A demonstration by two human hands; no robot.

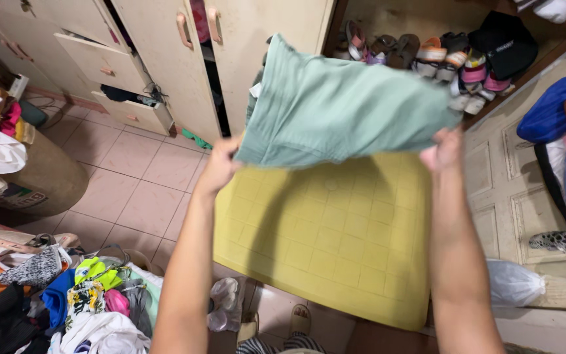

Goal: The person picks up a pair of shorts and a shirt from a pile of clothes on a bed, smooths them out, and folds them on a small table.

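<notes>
I hold a pale green cloth (342, 105) stretched out flat in the air between both hands. My left hand (221, 164) grips its near left corner. My right hand (443, 151) grips its near right corner. The cloth hangs above a yellow checked mat (329, 242) that lies on the tiled floor. Part of the mat's far edge is hidden behind the cloth.
A heap of mixed clothes (67, 308) lies at lower left. A cream cupboard (171, 72) with open drawers stands ahead, a row of shoes (427, 56) to its right. A round basket (40, 177) sits at left, a white plastic bag (512, 285) at right.
</notes>
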